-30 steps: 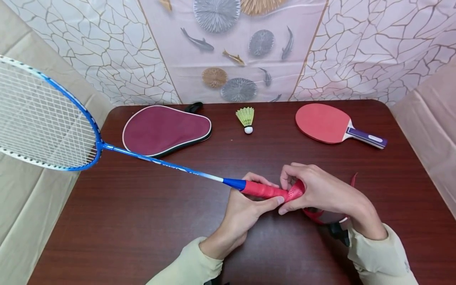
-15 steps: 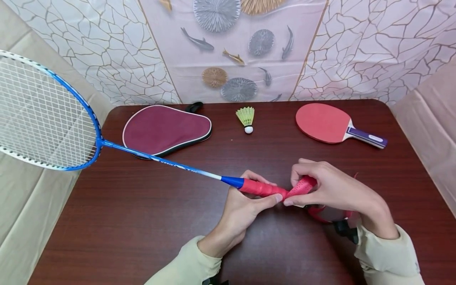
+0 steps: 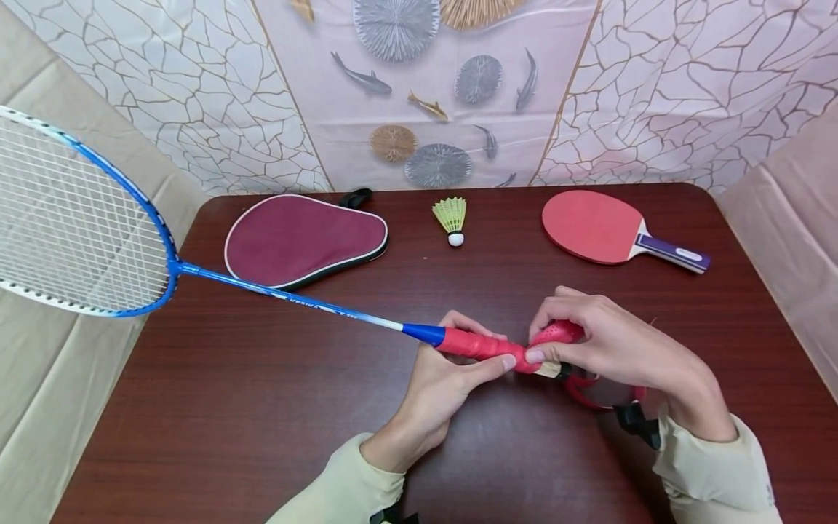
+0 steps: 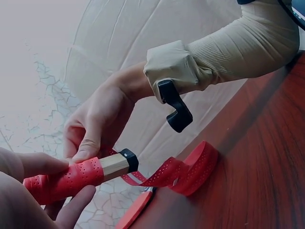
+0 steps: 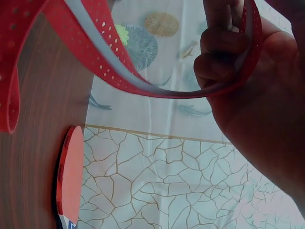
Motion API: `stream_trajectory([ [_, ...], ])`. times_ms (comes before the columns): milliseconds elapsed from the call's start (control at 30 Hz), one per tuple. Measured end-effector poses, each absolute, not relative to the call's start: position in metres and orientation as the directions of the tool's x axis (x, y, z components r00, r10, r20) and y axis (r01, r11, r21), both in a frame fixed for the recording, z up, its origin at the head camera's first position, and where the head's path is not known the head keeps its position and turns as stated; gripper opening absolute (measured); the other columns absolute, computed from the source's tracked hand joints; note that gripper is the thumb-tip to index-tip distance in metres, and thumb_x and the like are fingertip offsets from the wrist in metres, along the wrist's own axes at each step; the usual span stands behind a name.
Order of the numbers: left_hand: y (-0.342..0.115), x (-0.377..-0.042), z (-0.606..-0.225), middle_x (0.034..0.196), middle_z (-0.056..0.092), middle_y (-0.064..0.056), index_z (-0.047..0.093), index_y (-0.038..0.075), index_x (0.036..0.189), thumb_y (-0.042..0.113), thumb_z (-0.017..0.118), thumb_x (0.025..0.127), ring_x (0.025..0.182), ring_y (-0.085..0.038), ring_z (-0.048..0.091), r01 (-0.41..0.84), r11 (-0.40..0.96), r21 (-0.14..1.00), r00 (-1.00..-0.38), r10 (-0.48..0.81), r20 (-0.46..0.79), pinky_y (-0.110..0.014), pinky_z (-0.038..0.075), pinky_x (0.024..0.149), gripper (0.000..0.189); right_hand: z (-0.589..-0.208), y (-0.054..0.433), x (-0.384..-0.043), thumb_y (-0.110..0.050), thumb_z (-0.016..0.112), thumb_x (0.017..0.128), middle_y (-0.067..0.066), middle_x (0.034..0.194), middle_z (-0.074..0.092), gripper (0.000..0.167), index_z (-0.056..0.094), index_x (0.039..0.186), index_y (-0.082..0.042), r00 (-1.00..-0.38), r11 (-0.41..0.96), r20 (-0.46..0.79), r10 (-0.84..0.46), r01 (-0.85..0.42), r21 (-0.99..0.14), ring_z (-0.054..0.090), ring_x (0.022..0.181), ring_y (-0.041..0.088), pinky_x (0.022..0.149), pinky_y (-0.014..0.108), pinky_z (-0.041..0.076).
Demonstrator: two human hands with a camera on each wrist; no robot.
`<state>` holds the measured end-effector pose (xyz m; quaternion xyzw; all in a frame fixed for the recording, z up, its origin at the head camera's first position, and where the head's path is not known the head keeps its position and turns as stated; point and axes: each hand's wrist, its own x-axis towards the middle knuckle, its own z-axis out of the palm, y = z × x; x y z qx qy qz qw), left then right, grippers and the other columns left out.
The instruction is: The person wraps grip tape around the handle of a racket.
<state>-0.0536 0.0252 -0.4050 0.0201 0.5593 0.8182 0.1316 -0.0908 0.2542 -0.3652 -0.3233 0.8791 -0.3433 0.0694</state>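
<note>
A blue and white badminton racket point(image 3: 314, 306) is held slantwise above the table, its strung head at the far left. My left hand point(image 3: 435, 397) grips its handle, which is wrapped in red perforated grip tape point(image 3: 474, 345). Near the butt end, my right hand point(image 3: 605, 342) pinches the loose run of tape against the handle. Between the wrap and the black end cap point(image 4: 128, 161), a short stretch of bare wooden handle point(image 4: 113, 167) shows in the left wrist view. From there the loose tape point(image 4: 190, 171) hangs in curls down to the table.
On the dark wood table point(image 3: 275, 437) lie a maroon paddle case point(image 3: 304, 240) at back left, a yellow shuttlecock point(image 3: 451, 218) at back centre and a red table tennis paddle point(image 3: 596, 227) at back right. A patterned cloth point(image 3: 439, 94) hangs behind the table.
My right hand has moved right, then brought the tape down against the handle. Bare wood and the black cap now show past the wrap. My left hand keeps its hold, shifting slightly left.
</note>
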Motion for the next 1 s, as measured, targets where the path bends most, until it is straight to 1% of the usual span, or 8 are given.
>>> stream_trajectory([
  [67,0.025,-0.054,-0.405,0.103,0.071,-0.018,0.058,0.005,0.103,-0.001,0.082,0.076,0.096,-0.03,0.069,-0.192,-0.336,0.922,-0.964,0.24,-0.113,-0.036,0.058,0.077,0.037,-0.366,0.253,-0.091,-0.027,0.078,0.086,-0.021,0.086,0.059,0.016,0.067,0.093,-0.035,-0.771,0.55,0.11,-0.628,-0.539,-0.638,0.051,0.081,0.004,0.066,0.02,0.046],
  [233,0.025,-0.054,-0.405,0.104,0.071,-0.015,0.058,0.003,0.107,0.0,0.082,0.076,0.097,-0.03,0.069,-0.183,-0.309,0.933,-0.967,0.228,-0.114,-0.036,0.057,0.079,0.039,-0.37,0.252,-0.092,-0.025,0.077,0.086,-0.022,0.09,0.063,0.017,0.071,0.1,-0.033,-0.745,0.526,0.11,-0.658,-0.559,-0.641,0.051,0.083,0.005,0.067,0.02,0.046],
  [300,0.025,-0.053,-0.404,0.104,0.071,-0.015,0.056,0.002,0.108,-0.002,0.082,0.076,0.098,-0.029,0.069,-0.182,-0.308,0.934,-0.969,0.215,-0.118,-0.035,0.057,0.079,0.041,-0.371,0.252,-0.093,-0.028,0.076,0.087,-0.021,0.091,0.062,0.017,0.072,0.103,-0.032,-0.74,0.522,0.086,-0.668,-0.547,-0.654,0.051,0.08,0.005,0.064,0.02,0.047],
  [467,0.027,-0.052,-0.404,0.102,0.072,-0.016,0.051,-0.001,0.109,-0.006,0.082,0.074,0.097,-0.03,0.069,-0.193,-0.329,0.924,-0.973,0.186,-0.137,-0.035,0.057,0.08,0.046,-0.374,0.251,-0.093,-0.036,0.07,0.09,-0.016,0.089,0.059,0.021,0.071,0.11,-0.031,-0.727,0.54,-0.021,-0.687,-0.491,-0.684,0.051,0.078,0.007,0.063,0.022,0.047],
  [600,0.028,-0.052,-0.405,0.099,0.073,-0.014,0.051,-0.001,0.105,-0.008,0.081,0.073,0.095,-0.03,0.07,-0.193,-0.329,0.924,-0.973,0.188,-0.137,-0.035,0.057,0.08,0.044,-0.376,0.25,-0.093,-0.033,0.07,0.092,-0.015,0.087,0.059,0.016,0.071,0.107,-0.031,-0.72,0.559,-0.07,-0.691,-0.47,-0.683,0.052,0.079,0.008,0.065,0.023,0.047],
  [767,0.028,-0.051,-0.406,0.102,0.072,-0.015,0.051,0.0,0.105,-0.011,0.08,0.074,0.098,-0.03,0.069,-0.188,-0.354,0.916,-0.973,0.195,-0.125,-0.035,0.056,0.082,0.044,-0.375,0.248,-0.094,-0.027,0.07,0.092,-0.015,0.084,0.055,0.01,0.07,0.101,-0.032,-0.714,0.555,-0.041,-0.699,-0.505,-0.661,0.05,0.077,0.006,0.064,0.022,0.047],
  [900,0.028,-0.051,-0.404,0.104,0.07,-0.016,0.052,0.002,0.104,-0.011,0.08,0.073,0.1,-0.028,0.068,-0.195,-0.342,0.919,-0.975,0.169,-0.144,-0.033,0.056,0.082,0.043,-0.374,0.245,-0.094,-0.033,0.071,0.091,-0.013,0.083,0.053,0.009,0.068,0.099,-0.033,-0.726,0.559,-0.02,-0.688,-0.512,-0.652,0.05,0.075,0.006,0.062,0.022,0.047],
  [1000,0.027,-0.051,-0.404,0.101,0.07,-0.016,0.055,0.003,0.102,-0.012,0.08,0.071,0.097,-0.028,0.069,-0.195,-0.324,0.926,-0.976,0.156,-0.151,-0.033,0.056,0.08,0.042,-0.373,0.244,-0.093,-0.038,0.073,0.087,-0.012,0.083,0.053,0.013,0.068,0.097,-0.033,-0.74,0.573,-0.036,-0.672,-0.488,-0.659,0.05,0.074,0.006,0.06,0.022,0.047],
])
